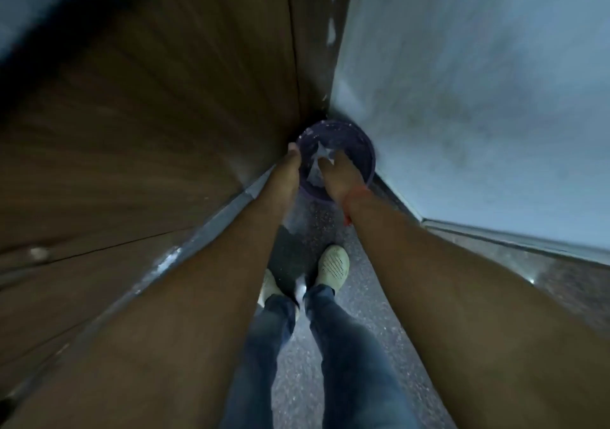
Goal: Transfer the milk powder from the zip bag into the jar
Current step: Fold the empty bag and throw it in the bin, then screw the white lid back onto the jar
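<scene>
A crumpled, clear plastic bag [317, 164], most likely the emptied zip bag, sits low inside a round purple bucket [369, 154] on the floor, in the corner where a brown wooden door [148, 125] meets a pale wall [478, 98]. No jar and no milk powder can be seen. The right hand [333, 173] reaches down into the bucket, fingers touching the bag; whether they pinch it or have let go cannot be told through the blur. The left hand [292, 158] rests at the bucket's left rim, fingers curled over the edge as if steadying it. A red thread circles the right wrist. Below, two pale shoes and blue jeans stand on a speckled grey floor [373, 313]. This looks like the closing step, discarding the used bag. The next move would call only for releasing the bag and drawing both hands out.
</scene>
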